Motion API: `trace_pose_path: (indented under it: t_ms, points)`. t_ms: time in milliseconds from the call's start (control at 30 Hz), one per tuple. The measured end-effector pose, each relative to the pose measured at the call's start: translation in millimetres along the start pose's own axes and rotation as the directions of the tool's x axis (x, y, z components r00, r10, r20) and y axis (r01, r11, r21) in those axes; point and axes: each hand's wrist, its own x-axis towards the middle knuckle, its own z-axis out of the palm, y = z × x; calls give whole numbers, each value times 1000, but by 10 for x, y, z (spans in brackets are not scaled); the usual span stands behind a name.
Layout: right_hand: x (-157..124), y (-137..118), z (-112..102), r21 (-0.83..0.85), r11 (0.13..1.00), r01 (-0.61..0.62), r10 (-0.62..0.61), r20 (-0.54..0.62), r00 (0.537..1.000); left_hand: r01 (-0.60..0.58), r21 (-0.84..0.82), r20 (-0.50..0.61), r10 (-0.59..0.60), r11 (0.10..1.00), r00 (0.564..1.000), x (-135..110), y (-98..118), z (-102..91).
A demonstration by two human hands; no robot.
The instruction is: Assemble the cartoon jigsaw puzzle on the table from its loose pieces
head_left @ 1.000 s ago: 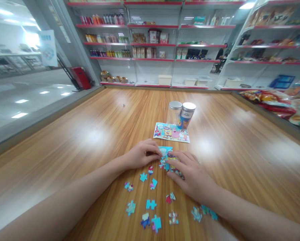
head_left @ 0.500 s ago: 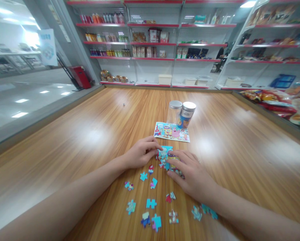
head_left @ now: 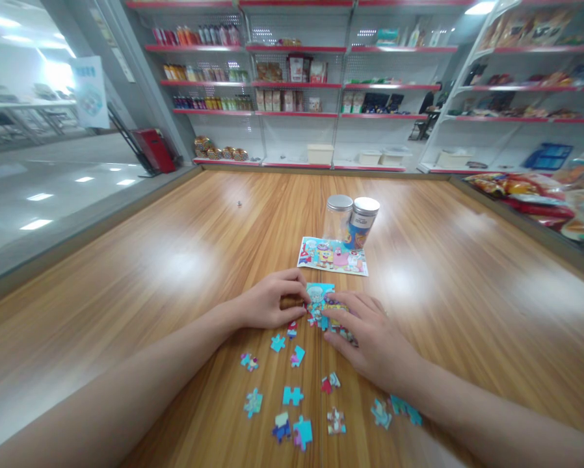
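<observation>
A partly joined jigsaw puzzle (head_left: 320,294) lies flat on the wooden table, its right part covered by my right hand (head_left: 365,325). The fingers of that hand are spread over the pieces. At the puzzle's left edge is my left hand (head_left: 275,300), its fingertips touching or very near the edge and its thumb apart from the fingers. A red and blue puzzle piece (head_left: 292,330) lies just below the left thumb. Loose pieces are scattered closer to me, among them a blue piece (head_left: 292,395) and a blue and pink piece (head_left: 302,432).
Beyond the puzzle lies a printed cartoon picture card (head_left: 333,259). A clear jar (head_left: 337,221) with a silver lid and a labelled can (head_left: 363,224) stand behind it. Bagged goods (head_left: 521,195) sit past the table's right edge, and stocked shelves (head_left: 296,116) line the back.
The fingers of my left hand have drawn back slightly from the puzzle's upper left part to its left edge, uncovering more of it. My right hand stays almost still.
</observation>
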Motion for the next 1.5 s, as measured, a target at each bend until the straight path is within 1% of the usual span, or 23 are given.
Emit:
trace_pose_path:
  t_ms: [267,400,533,767,900,967,1100,1200,1267,1400,1500]
  points:
    - [6,-4,-11,3,1000,0,0,5,1000,-3,-38,2,3,999,1000,21,24,1]
    - [3,-1,-11,1,1000,13,-13,-11,1000,-11,-35,10,12,999,1000,23,41,-9]
    - [4,-5,-16,3,1000,20,-19,-20,1000,12,-22,-18,-12,1000,1000,19,62,-29]
    - [13,-13,-29,22,1000,10,-10,-1,1000,-35,-2,-12,35,999,999,15,72,-27]
    - [19,-8,-26,25,1000,9,-10,10,1000,-55,43,-34,56,998,998,22,69,-23]
    - [19,-6,-21,28,1000,10,-10,8,1000,-74,61,-27,75,995,997,31,65,-24]
    - [11,-12,-18,38,999,18,-16,-33,999,-87,78,-19,88,993,996,46,53,-23]
    - [8,-24,-31,33,999,12,-7,-137,991,-89,90,-28,92,992,995,41,47,-12]
    - [11,-32,-42,24,1000,7,-3,-172,985,-90,97,-32,93,991,995,35,45,-4]
    - [18,-41,-51,25,1000,16,-13,-123,992,-93,99,-36,97,991,995,31,47,-4]
    - [16,-39,-49,33,999,13,-9,-120,993,-102,88,-35,105,991,994,29,49,-11]
